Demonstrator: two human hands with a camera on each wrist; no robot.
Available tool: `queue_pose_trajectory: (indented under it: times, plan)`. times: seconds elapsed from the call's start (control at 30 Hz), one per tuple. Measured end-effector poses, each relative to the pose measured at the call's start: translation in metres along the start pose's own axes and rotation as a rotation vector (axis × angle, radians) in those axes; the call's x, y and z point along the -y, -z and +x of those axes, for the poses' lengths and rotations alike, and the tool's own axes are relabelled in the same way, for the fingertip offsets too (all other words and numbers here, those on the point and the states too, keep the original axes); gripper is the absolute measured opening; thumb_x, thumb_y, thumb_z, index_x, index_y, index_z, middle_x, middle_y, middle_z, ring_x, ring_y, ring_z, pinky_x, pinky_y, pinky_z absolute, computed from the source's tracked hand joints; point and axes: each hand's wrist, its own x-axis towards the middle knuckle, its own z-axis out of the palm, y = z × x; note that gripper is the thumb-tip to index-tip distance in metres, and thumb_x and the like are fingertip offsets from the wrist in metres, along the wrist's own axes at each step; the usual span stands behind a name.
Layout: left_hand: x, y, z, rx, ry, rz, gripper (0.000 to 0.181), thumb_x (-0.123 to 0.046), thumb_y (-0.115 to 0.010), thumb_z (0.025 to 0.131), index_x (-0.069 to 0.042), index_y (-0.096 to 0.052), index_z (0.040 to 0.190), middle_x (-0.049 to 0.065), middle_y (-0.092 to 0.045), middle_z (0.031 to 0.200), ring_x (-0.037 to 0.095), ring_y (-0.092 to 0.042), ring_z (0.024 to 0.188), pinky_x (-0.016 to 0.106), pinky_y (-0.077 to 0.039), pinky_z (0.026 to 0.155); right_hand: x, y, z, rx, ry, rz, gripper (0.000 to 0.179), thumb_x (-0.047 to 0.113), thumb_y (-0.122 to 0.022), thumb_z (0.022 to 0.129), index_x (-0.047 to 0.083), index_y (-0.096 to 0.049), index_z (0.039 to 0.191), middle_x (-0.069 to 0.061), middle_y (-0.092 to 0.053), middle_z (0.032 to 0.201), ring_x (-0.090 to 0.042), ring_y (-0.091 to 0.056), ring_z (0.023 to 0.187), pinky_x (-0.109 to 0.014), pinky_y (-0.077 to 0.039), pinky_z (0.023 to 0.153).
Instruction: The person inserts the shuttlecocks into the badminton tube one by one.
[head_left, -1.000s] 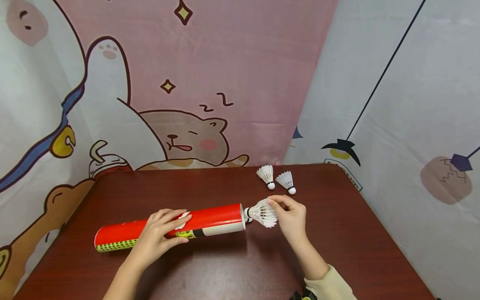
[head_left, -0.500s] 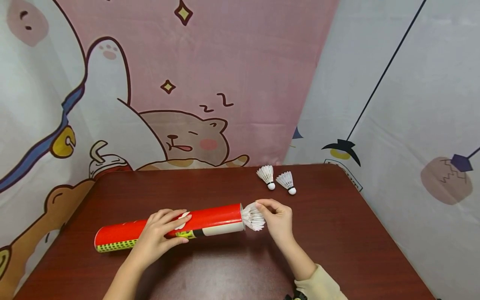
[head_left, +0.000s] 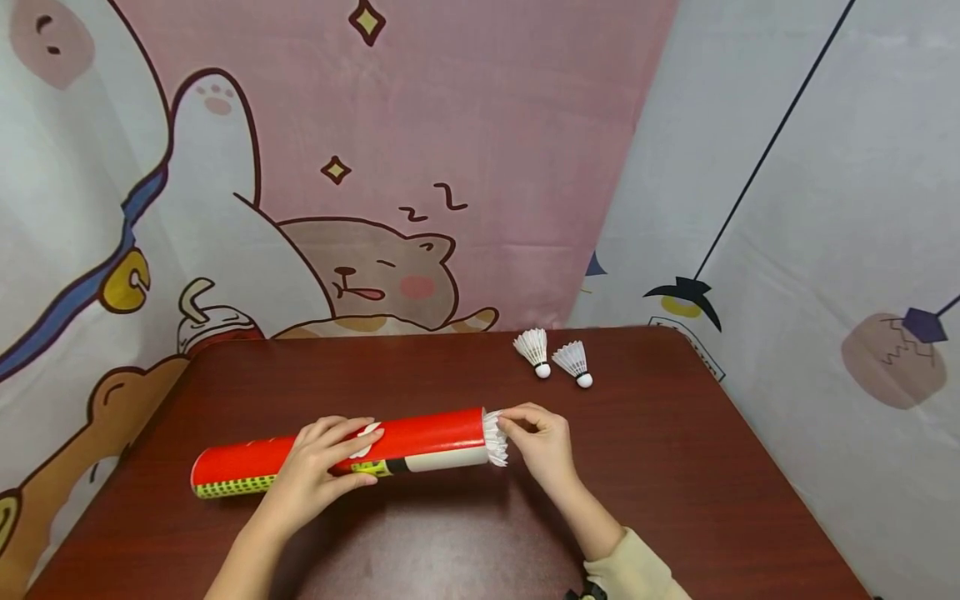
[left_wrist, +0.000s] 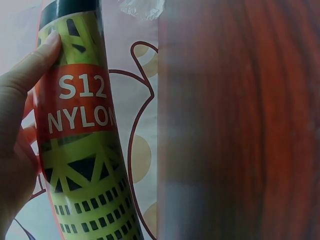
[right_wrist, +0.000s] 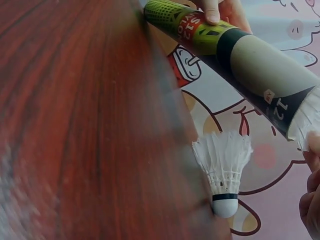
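Note:
A long red shuttlecock tube lies slantwise, its mouth facing right; the left wrist view shows "S12 NYLON" printed on its yellow-green and red side. My left hand grips the tube's middle, thumb on the near side and fingers over the top. At the mouth, a white shuttlecock sits mostly inside, only its feather ends sticking out. My right hand pinches those feathers between thumb and finger. The shuttlecock's cork is hidden in the tube. In the right wrist view the skirt shows at the tube's rim.
Two more white shuttlecocks, one on the left and one on the right, lie near the back edge of the dark red wooden table. Behind the table hangs a cartoon-printed cloth.
My right hand has moved left, pushing the shuttlecock from outside the mouth into the tube until just the feather ends show. The left hand and tube have stayed nearly still.

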Motion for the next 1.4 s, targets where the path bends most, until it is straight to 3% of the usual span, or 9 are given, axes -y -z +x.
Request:
queue_pose_trajectory:
  times: [0.3,0.53,0.63,0.8,0.87,1.03,1.2,1.4]
  plan:
    - [0.001,0.000,0.000,-0.015,-0.027,-0.010,0.073,-0.021,-0.089,0.060,-0.022,-0.064,0.129,0.006,-0.060,0.126,0.021,-0.047,0.112,0.044,-0.031,0.089,0.001,-0.010,-0.002,0.012,-0.037,0.012,0.011,-0.015,-0.074,0.073,-0.004,-0.073,0.076,-0.011,-0.066,0.070,-0.012,-0.052,0.058,-0.020,-0.043,0.050]
    - [0.001,0.001,-0.001,-0.005,-0.021,-0.012,0.073,-0.021,-0.089,0.060,-0.022,-0.064,0.129,0.003,-0.059,0.127,0.020,-0.046,0.112,0.043,-0.030,0.089,0.003,-0.019,-0.006,-0.005,-0.034,-0.015,0.013,-0.016,-0.073,0.072,-0.004,-0.073,0.075,-0.012,-0.064,0.065,-0.013,-0.047,0.055,-0.023,-0.038,0.048]
    - [0.001,0.000,-0.001,-0.019,-0.040,-0.014,0.070,-0.024,-0.088,0.062,-0.021,-0.064,0.128,0.003,-0.060,0.126,0.021,-0.047,0.110,0.043,-0.031,0.088,0.006,-0.023,-0.008,-0.007,-0.019,-0.038,0.016,-0.018,-0.072,0.071,-0.002,-0.074,0.074,-0.010,-0.062,0.063,-0.013,-0.045,0.052,-0.023,-0.036,0.047]
    - [0.000,-0.001,0.001,-0.043,-0.063,-0.014,0.059,-0.044,-0.076,0.075,-0.021,-0.065,0.127,0.004,-0.060,0.125,0.021,-0.048,0.109,0.042,-0.031,0.087,0.009,-0.026,-0.008,-0.002,-0.004,-0.079,0.019,-0.018,-0.069,0.071,0.001,-0.073,0.071,-0.005,-0.060,0.061,-0.014,-0.045,0.052,-0.025,-0.037,0.047]
    - [0.000,0.000,0.001,-0.031,-0.046,-0.018,0.059,-0.044,-0.077,0.074,-0.021,-0.065,0.128,0.004,-0.060,0.126,0.020,-0.047,0.110,0.042,-0.030,0.089,0.010,-0.025,-0.007,0.005,0.000,-0.087,0.019,-0.018,-0.070,0.072,0.001,-0.074,0.072,-0.005,-0.061,0.062,-0.013,-0.045,0.052,-0.024,-0.037,0.048]
    - [0.000,0.000,0.001,-0.019,-0.031,-0.017,0.071,-0.022,-0.089,0.062,-0.022,-0.064,0.128,0.004,-0.060,0.127,0.020,-0.047,0.111,0.042,-0.030,0.090,0.012,-0.021,-0.007,0.029,0.012,-0.101,0.016,-0.016,-0.072,0.073,-0.002,-0.075,0.080,-0.007,-0.064,0.066,-0.011,-0.044,0.052,-0.019,-0.036,0.048]
    - [0.001,-0.001,0.002,-0.038,-0.040,-0.013,0.069,-0.025,-0.087,0.064,-0.021,-0.064,0.129,0.002,-0.059,0.127,0.021,-0.047,0.110,0.043,-0.030,0.090,0.015,-0.014,-0.006,0.029,-0.004,-0.094,0.018,-0.012,-0.074,0.074,-0.003,-0.075,0.090,-0.009,-0.068,0.070,-0.008,-0.044,0.050,-0.016,-0.034,0.045]
    - [0.001,0.000,0.000,-0.022,-0.014,-0.018,0.070,-0.023,-0.088,0.063,-0.021,-0.064,0.129,0.000,-0.058,0.129,0.021,-0.047,0.112,0.043,-0.029,0.091,0.013,-0.001,0.002,0.022,0.081,-0.108,0.018,-0.013,-0.074,0.074,-0.006,-0.074,0.091,-0.015,-0.071,0.085,-0.018,-0.061,0.063,-0.017,-0.044,0.054]
